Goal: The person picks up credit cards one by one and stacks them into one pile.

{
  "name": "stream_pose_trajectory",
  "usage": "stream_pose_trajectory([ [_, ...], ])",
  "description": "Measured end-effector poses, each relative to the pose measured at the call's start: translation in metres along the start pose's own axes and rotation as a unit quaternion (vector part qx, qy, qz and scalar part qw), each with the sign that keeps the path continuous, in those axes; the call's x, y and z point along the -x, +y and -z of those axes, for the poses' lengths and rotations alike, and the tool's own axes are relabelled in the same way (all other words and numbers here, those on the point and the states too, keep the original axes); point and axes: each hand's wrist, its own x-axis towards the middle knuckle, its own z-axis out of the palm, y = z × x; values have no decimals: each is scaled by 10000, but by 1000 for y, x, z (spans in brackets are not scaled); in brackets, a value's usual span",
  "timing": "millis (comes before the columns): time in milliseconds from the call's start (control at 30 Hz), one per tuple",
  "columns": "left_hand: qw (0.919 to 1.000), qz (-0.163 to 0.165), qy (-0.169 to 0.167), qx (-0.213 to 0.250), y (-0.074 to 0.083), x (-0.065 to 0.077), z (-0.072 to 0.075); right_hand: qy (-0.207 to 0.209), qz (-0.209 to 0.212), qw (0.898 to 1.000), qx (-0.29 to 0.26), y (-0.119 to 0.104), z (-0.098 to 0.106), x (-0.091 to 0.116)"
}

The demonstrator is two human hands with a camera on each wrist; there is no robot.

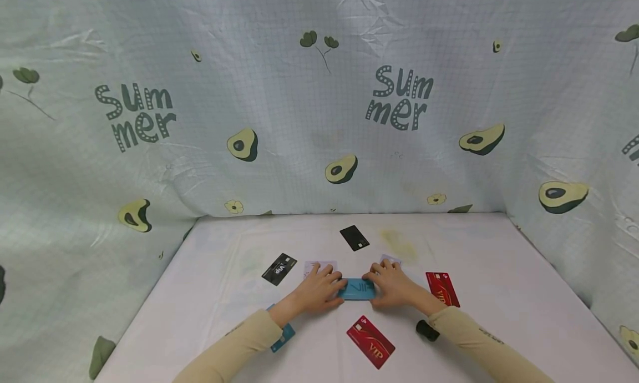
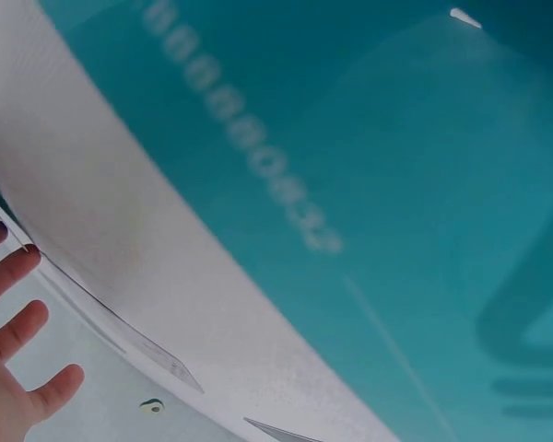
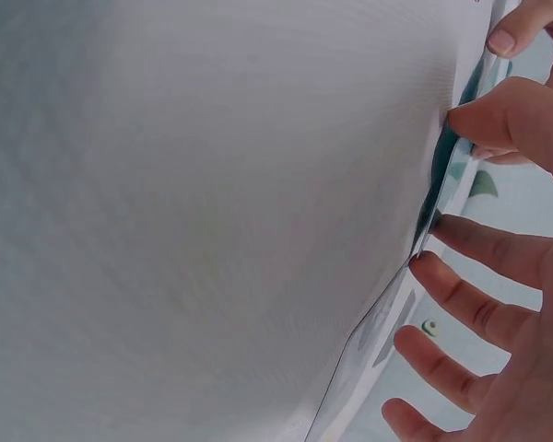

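A blue card (image 1: pixel 356 290) lies crosswise at the middle of the white table, dark lettering on its face. My left hand (image 1: pixel 317 291) pinches its left end between thumb and fingers. At the opposite end, my right hand (image 1: pixel 396 287) grips it the same way, thumb on the near side and forefinger on the far side. The right wrist view shows the blue card (image 3: pixel 441 175) edge-on between thumb and forefinger, with the right hand's (image 3: pixel 498 313) other fingers spread. A second blue card (image 1: pixel 283 338) lies under my left wrist; its numbered teal surface (image 2: pixel 350 184) fills most of the left wrist view.
Pale cards (image 1: pixel 319 267) lie just beyond my hands, partly covered. Farther back are a black VIP card (image 1: pixel 279 269) and a plain black card (image 1: pixel 354 238). Red VIP cards lie in front (image 1: pixel 371 342) and at right (image 1: pixel 442 288). A small black cylinder (image 1: pixel 427 331) is beside my right sleeve.
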Motion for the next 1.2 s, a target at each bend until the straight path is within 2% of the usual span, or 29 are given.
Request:
stream_pose_trajectory([
  [333,10000,-7,-1,-8,-1,0,0,64,92,9999,-70,1,1,1],
  [600,10000,-24,-21,-50,-1,-2,0,11,2,10000,-56,0,0,0],
  [933,9999,-53,131,3,-1,-2,-2,-106,-195,9995,-226,0,2,-1],
  [1200,9998,-89,164,70,-1,0,0,-16,-145,9996,-251,-1,6,3],
])
